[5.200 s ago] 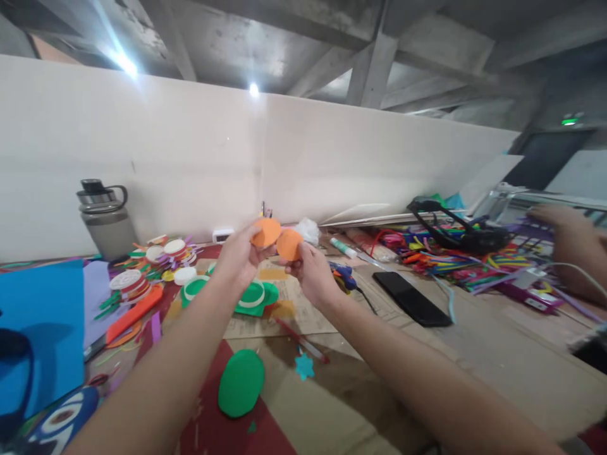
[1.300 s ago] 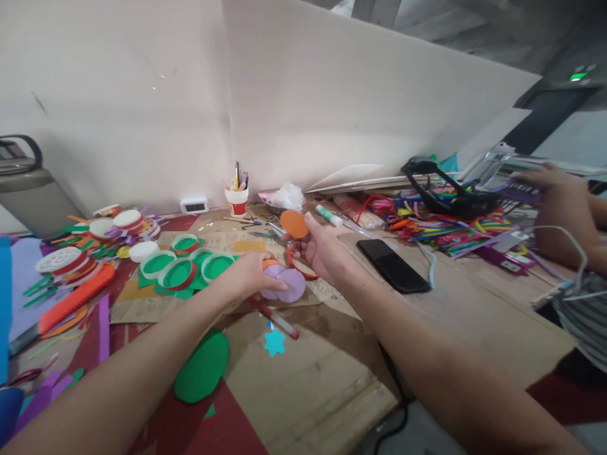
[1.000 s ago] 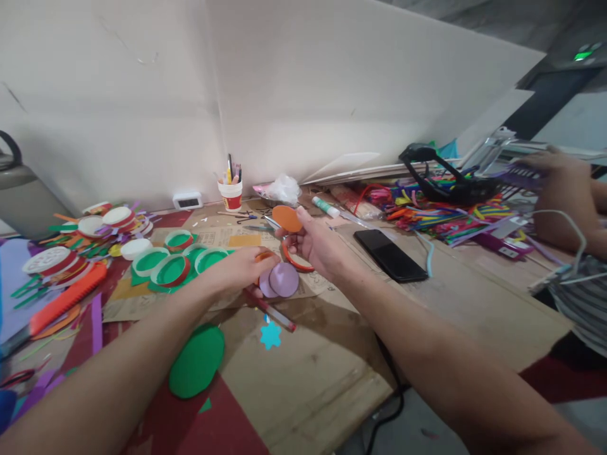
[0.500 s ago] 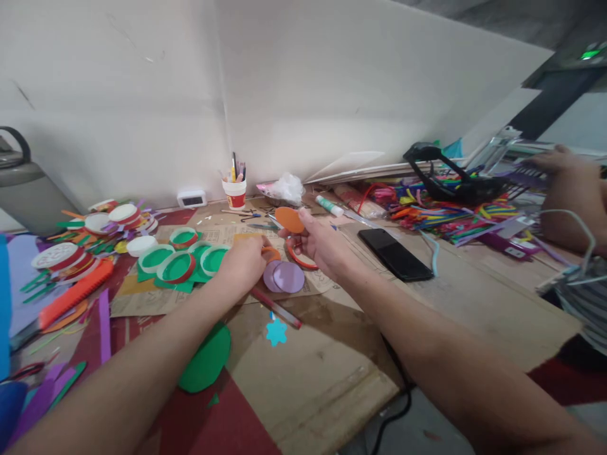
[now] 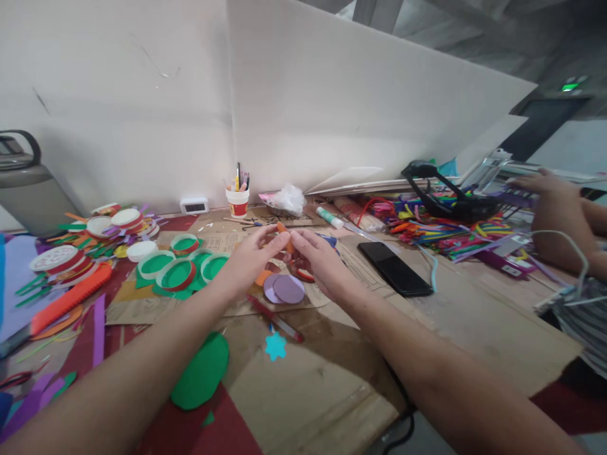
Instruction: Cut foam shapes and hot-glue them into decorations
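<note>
My left hand and my right hand meet above the table, fingers closed on an orange disc, which shows nearly edge-on or bent. Just below them, two overlapping purple discs lie beside another orange disc, partly covered. Behind my right fingers, a red ring is half hidden. To the left stand several red-and-white paper cup rings with green bottoms. Nearer me lie a red pen, a light blue flower cutout and a large green disc.
A black phone and glue stick lie to the right, before a pile of colourful pipe cleaners. An orange utility knife lies left. A pen cup stands by the wall. Another person's arm reaches in at right.
My left hand has left the orange disc on the table and come up to meet my right hand. The held disc has turned from flat-facing to nearly edge-on.
</note>
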Action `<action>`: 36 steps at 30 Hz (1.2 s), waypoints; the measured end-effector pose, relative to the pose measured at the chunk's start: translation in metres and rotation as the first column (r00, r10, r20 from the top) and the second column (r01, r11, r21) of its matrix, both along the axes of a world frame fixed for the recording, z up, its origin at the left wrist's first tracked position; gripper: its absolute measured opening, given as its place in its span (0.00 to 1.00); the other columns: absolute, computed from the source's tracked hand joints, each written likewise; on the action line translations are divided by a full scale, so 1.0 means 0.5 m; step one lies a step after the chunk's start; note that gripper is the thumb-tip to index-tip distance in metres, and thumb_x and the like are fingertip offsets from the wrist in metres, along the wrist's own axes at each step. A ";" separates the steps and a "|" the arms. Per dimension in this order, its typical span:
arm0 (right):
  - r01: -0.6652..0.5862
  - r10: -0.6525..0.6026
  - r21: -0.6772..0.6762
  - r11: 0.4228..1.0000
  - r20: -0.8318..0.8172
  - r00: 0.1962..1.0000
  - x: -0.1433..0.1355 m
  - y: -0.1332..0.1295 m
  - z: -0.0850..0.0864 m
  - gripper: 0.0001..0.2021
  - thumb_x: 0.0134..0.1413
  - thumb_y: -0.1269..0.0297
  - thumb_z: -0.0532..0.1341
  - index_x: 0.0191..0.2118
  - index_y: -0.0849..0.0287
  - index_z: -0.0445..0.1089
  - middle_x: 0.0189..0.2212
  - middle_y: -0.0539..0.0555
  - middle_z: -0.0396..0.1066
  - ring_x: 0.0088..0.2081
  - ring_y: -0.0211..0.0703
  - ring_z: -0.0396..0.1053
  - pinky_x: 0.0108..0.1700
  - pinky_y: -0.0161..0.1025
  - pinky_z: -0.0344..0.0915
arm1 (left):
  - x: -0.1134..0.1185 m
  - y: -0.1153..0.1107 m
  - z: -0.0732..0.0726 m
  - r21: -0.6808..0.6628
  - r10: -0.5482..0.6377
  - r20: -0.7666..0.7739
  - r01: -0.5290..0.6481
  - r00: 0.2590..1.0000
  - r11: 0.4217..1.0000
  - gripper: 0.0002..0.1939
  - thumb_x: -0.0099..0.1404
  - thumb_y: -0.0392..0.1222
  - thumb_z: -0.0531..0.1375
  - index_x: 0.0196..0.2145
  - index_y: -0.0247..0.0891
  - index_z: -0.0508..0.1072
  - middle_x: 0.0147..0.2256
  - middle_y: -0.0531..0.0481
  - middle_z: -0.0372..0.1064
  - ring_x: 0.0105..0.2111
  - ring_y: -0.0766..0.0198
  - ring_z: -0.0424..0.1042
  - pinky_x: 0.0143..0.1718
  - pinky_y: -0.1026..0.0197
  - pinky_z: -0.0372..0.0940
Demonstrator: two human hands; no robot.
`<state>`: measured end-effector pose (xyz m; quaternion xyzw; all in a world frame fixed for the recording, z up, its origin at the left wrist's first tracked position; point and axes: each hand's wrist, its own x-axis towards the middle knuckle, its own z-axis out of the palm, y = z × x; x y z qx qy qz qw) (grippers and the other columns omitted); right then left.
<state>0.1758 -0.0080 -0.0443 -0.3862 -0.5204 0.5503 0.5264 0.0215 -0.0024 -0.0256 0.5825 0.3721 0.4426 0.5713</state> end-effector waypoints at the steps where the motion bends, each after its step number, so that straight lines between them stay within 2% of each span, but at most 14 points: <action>1: 0.004 -0.004 0.005 1.000 0.023 1.000 0.000 -0.002 0.000 0.19 0.50 0.46 0.64 0.38 0.57 0.68 0.31 0.49 0.69 0.28 0.34 0.65 0.25 0.32 0.58 | 0.001 -0.001 0.000 -0.032 -0.001 0.033 0.002 0.999 0.999 0.26 0.59 0.57 0.65 0.49 0.39 0.72 0.45 0.42 0.74 0.36 0.58 0.76 0.28 0.62 0.68; 6: -0.019 0.018 0.015 1.000 0.095 0.995 0.002 -0.007 0.005 0.16 0.54 0.48 0.62 0.38 0.56 0.68 0.30 0.49 0.69 0.29 0.35 0.67 0.26 0.32 0.62 | -0.003 0.001 0.000 -0.127 0.008 0.087 0.003 0.996 0.992 0.26 0.58 0.53 0.67 0.51 0.40 0.72 0.42 0.44 0.74 0.34 0.60 0.75 0.28 0.63 0.68; 13: -0.064 0.065 -0.011 0.998 0.132 0.989 0.001 -0.010 0.011 0.16 0.57 0.49 0.61 0.40 0.58 0.66 0.28 0.49 0.70 0.26 0.35 0.70 0.25 0.31 0.64 | -0.007 0.009 -0.002 -0.092 -0.004 0.067 0.010 0.998 0.996 0.28 0.57 0.52 0.68 0.52 0.36 0.74 0.38 0.42 0.75 0.33 0.59 0.75 0.28 0.61 0.69; 18: -0.056 0.056 -0.002 0.998 0.176 0.983 0.000 -0.011 0.012 0.15 0.59 0.50 0.59 0.39 0.57 0.66 0.26 0.48 0.69 0.25 0.35 0.69 0.24 0.31 0.63 | -0.006 0.009 -0.005 -0.046 0.008 0.040 -0.006 0.999 0.999 0.34 0.60 0.51 0.65 0.61 0.35 0.66 0.39 0.42 0.74 0.33 0.59 0.74 0.30 0.57 0.71; 23: -0.047 0.044 0.007 0.999 0.191 0.980 0.001 -0.013 0.014 0.15 0.59 0.50 0.59 0.39 0.58 0.66 0.26 0.48 0.69 0.25 0.34 0.70 0.24 0.30 0.63 | -0.012 0.009 -0.004 -0.025 -0.047 0.034 0.048 0.998 0.999 0.35 0.62 0.50 0.64 0.63 0.35 0.64 0.36 0.44 0.73 0.34 0.58 0.74 0.34 0.54 0.73; 27: -0.049 0.043 0.026 0.998 0.213 0.976 0.002 -0.015 0.017 0.15 0.60 0.49 0.58 0.38 0.58 0.65 0.26 0.48 0.69 0.24 0.33 0.69 0.23 0.29 0.63 | -0.018 0.009 -0.002 -0.068 -0.084 0.097 0.091 0.992 0.994 0.34 0.60 0.46 0.66 0.62 0.35 0.64 0.38 0.43 0.74 0.34 0.59 0.75 0.36 0.56 0.73; 32: -0.027 0.011 0.049 0.998 0.302 0.953 -0.002 -0.018 0.016 0.15 0.62 0.50 0.56 0.40 0.58 0.65 0.29 0.50 0.70 0.25 0.35 0.71 0.22 0.30 0.62 | -0.017 0.010 -0.005 -0.105 -0.059 0.093 0.069 0.994 0.992 0.32 0.57 0.44 0.67 0.58 0.36 0.68 0.39 0.43 0.75 0.35 0.57 0.76 0.33 0.57 0.72; 36: 0.000 -0.063 0.150 0.989 0.420 0.905 0.000 -0.021 0.010 0.16 0.64 0.49 0.53 0.42 0.57 0.67 0.34 0.53 0.73 0.25 0.36 0.72 0.23 0.32 0.63 | -0.010 0.008 -0.008 -0.115 -0.025 0.109 0.038 0.994 0.993 0.27 0.56 0.44 0.67 0.54 0.39 0.71 0.40 0.43 0.74 0.36 0.57 0.76 0.34 0.56 0.73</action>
